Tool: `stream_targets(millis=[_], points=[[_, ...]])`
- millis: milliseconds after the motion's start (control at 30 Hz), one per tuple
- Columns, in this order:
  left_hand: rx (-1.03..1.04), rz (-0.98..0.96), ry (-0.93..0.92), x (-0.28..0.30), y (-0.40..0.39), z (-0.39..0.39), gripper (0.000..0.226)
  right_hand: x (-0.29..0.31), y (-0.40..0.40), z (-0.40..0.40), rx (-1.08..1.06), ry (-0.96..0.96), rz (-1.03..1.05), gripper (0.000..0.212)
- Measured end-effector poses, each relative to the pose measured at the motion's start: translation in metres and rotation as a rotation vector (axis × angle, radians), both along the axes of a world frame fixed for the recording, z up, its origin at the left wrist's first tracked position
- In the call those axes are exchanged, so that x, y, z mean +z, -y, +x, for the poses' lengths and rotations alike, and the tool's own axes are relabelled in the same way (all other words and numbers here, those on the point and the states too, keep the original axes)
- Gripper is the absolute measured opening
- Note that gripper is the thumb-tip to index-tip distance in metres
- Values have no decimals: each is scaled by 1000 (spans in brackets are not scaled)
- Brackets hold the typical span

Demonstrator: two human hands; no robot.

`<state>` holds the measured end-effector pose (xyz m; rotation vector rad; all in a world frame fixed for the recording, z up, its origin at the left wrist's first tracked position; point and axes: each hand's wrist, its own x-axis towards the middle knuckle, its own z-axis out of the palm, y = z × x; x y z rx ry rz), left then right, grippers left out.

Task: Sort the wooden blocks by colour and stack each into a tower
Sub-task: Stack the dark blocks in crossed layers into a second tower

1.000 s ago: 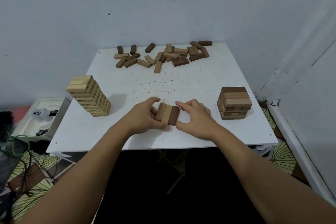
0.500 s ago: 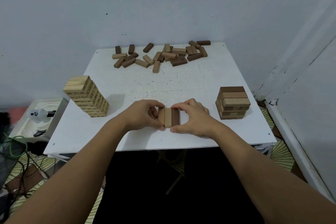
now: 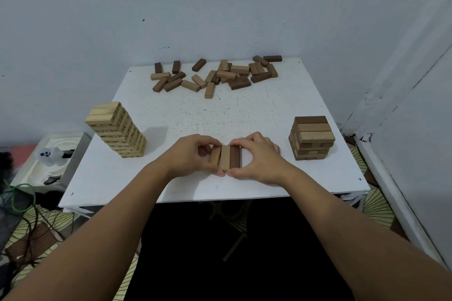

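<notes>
Three brown blocks (image 3: 225, 158) lie side by side near the front of the white table (image 3: 244, 115), the right one darkest. My left hand (image 3: 189, 155) pinches the row from the left with thumb and curled fingers. My right hand (image 3: 256, 157) pinches it from the right, and the two thumbs nearly meet at the row's near end. A tall pale-wood tower (image 3: 116, 129) leans at the table's left. A shorter brown tower (image 3: 311, 138) stands at the right. Several loose brown and dark blocks (image 3: 215, 74) lie scattered along the far edge.
A wall runs behind the table and another closes in on the right. Left of the table, lower down, sits a white tray (image 3: 41, 161) holding small items, with green cables (image 3: 17, 203) on the patterned floor.
The three blocks were skewed and loosely spread; both hands have closed in and squared them into a tight, straight row. The towers and the far pile have not moved.
</notes>
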<state>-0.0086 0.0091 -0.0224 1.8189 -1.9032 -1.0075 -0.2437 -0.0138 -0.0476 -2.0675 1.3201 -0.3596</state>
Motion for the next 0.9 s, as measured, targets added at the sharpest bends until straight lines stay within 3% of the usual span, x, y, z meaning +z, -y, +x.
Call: stream_targets(millis=[167,333,667,900], points=[[-65,119,29,8,6,3,91,0,0,1,-6,-10,-7,72],[-85,100,27,8,7,2,75,1,0,0,-7,-15,-4,73],[-62,-74,47,2,2,-1,73,5,-2,1,0,-9,-19,71],[-62,-172,30,37,-6,0,69,31,-3,3,51,146,-45,73]])
